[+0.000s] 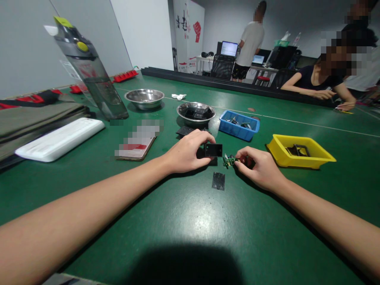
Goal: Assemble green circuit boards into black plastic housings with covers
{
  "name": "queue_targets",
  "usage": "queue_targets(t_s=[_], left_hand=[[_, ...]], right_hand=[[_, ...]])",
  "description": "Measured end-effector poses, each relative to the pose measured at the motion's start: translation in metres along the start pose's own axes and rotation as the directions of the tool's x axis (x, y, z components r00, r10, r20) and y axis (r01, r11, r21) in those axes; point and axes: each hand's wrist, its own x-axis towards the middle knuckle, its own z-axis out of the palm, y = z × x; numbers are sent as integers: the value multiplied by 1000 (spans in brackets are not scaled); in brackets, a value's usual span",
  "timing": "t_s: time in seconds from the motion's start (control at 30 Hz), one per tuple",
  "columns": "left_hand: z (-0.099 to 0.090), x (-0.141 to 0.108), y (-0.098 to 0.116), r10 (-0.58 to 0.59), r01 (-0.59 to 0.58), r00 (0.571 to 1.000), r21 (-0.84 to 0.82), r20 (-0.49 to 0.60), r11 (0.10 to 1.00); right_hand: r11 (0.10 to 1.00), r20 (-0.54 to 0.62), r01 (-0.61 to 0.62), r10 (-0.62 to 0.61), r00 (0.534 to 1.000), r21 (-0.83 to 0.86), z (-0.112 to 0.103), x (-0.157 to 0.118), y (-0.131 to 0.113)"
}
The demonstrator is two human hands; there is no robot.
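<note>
Left hand (187, 152) pinching black casing (213, 150), right hand (257, 166) pinching green circuit board (229, 160) just beside it

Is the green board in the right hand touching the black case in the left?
Apart: the head view shows green table between board and case.

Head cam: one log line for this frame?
left hand: holds black housing | right hand: holds green circuit board | table: black plate
</note>
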Motion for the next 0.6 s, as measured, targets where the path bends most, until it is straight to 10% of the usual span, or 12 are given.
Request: queue_targets(t_s=[0.6], left_hand=[[-2, 0, 2, -28, 29, 999, -27, 20, 999]], right_hand=[[1000, 9, -26, 26, 1000, 9, -1, 1, -2]])
